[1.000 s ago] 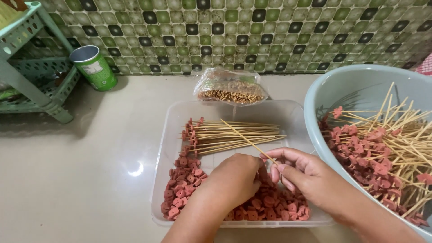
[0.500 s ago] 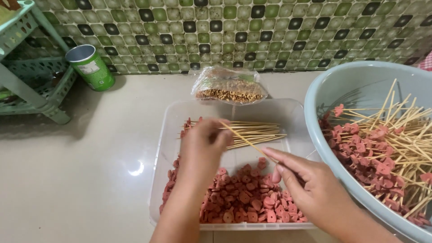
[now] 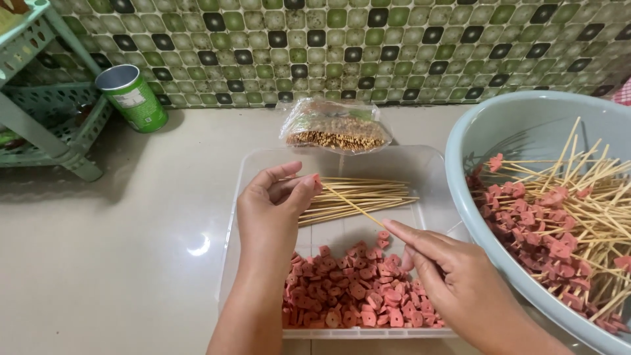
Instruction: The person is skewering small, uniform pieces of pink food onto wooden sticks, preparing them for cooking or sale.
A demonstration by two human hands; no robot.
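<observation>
**Skewer held between two hands over a tray of pink slices**

The left hand point(image 3: 273, 210) is curled, with thumb and fingertips pinched together on a small pink slice point(image 3: 317, 178) at the end of a thin bamboo skewer point(image 3: 351, 205). The skewer slants down from that pinch to the right hand point(image 3: 453, 279), whose extended fingers close lightly on its lower end; the rest of that hand is loosely curled and holds nothing else.

Both hands hover over a clear plastic tray point(image 3: 236, 217). Just beyond the left hand's fingertips, across the tray's far half, lies a bundle of bare skewers point(image 3: 368, 194). Beneath and between the wrists, the near half of the tray is filled with a heap of pink sausage slices point(image 3: 355, 296).

Past the tray's far edge, ahead of both hands, a clear plastic bag point(image 3: 335, 125) lies on the floor, crumpled and oblong, with pale brown sticks packed inside it. Well off to the left of the left hand, against the wall, a green cylindrical can point(image 3: 133, 98) with a silver top and a white label patch stands tilted, beside a pale green plastic rack point(image 3: 46, 125).

Just right of the right hand sits a light blue-grey basin point(image 3: 499, 115), piled with finished skewers point(image 3: 565, 217) threaded with pink slices. Behind everything runs a wall of green, white and black mosaic tiles point(image 3: 394, 46).
</observation>
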